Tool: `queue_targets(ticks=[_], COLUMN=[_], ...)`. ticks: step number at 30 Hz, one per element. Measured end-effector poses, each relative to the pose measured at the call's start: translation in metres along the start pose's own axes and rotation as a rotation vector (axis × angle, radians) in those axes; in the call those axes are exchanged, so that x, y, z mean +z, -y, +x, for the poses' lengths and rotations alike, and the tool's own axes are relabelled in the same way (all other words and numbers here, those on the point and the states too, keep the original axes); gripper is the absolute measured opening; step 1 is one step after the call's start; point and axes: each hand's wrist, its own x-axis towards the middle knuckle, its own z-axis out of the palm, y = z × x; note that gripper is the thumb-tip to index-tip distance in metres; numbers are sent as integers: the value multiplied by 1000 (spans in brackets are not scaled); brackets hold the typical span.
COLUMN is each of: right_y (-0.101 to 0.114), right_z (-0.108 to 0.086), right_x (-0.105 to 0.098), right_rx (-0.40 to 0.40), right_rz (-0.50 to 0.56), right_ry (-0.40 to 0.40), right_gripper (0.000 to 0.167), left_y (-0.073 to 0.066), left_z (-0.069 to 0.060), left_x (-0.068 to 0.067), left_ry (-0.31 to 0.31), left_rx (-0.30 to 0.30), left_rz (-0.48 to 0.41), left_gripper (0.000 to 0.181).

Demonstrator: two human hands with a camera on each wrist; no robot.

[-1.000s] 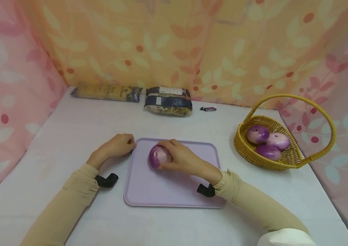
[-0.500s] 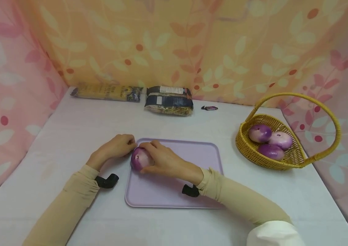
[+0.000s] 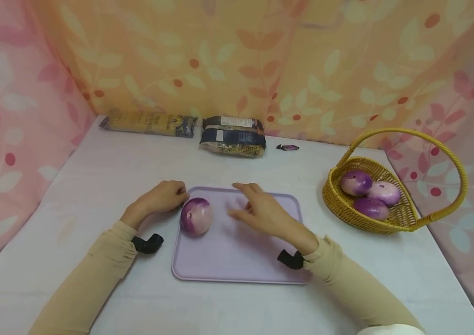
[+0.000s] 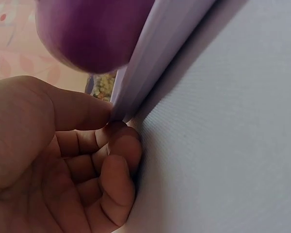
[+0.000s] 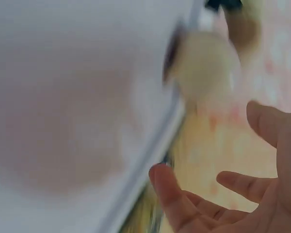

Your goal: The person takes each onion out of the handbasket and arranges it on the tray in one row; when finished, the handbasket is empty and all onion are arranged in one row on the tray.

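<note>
A round purple-and-white eggplant (image 3: 196, 217) sits near the left rim of the lilac tray (image 3: 237, 260); its glossy purple side (image 4: 94, 34) looms above the rim in the left wrist view. My left hand (image 3: 163, 196) pinches the tray's left rim between thumb and curled fingers, close to the upper left corner. Over the tray's right half hovers my right hand (image 3: 268, 216), empty, its fingers spread and apart from the eggplant. In the right wrist view those fingers (image 5: 167, 191) show clearly, while the pale eggplant (image 5: 206, 65) is blurred.
On the right stands a yellow wicker basket (image 3: 330, 197) with a tall handle, holding three similar eggplants (image 3: 371, 209). Along the back lie a long yellow packet (image 3: 149, 123), a dark bag (image 3: 233, 136) and a small wrapped candy (image 3: 288, 147). Patterned curtains enclose the white table.
My right hand carried the eggplant leftward across the tray, let go of it near the left rim, then moved back to the right. My left hand stayed at the tray's corner.
</note>
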Motion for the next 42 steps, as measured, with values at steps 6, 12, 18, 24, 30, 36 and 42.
queue_targets(ticks=[6, 12, 18, 24, 30, 36, 42], right_y=[-81, -148, -172, -163, -165, -154, -108], right_z=[-50, -94, -106, -107, -110, -112, -97], right_x=[-68, -108, -109, -114, -127, -124, -125], right_rx=[168, 428, 573, 696, 723, 604, 404], right_rz=[-192, -359, -387, -401, -352, -403, -332], right_ry=[-279, -304, -167, -77, 80, -182, -395], right_gripper=[42, 43, 57, 66, 79, 58, 59], left_y=[0, 3, 6, 6, 4, 3, 3], left_z=[0, 0, -1, -2, -1, 0, 4], left_x=[-6, -7, -3, -1, -1, 0, 2], left_ry=[17, 41, 36, 33, 29, 34, 25], left_rx=[-15, -29, -32, -35, -35, -37, -18], left_rz=[0, 14, 15, 7, 1, -3, 2], left_gripper=[18, 18, 18, 19, 18, 18, 18])
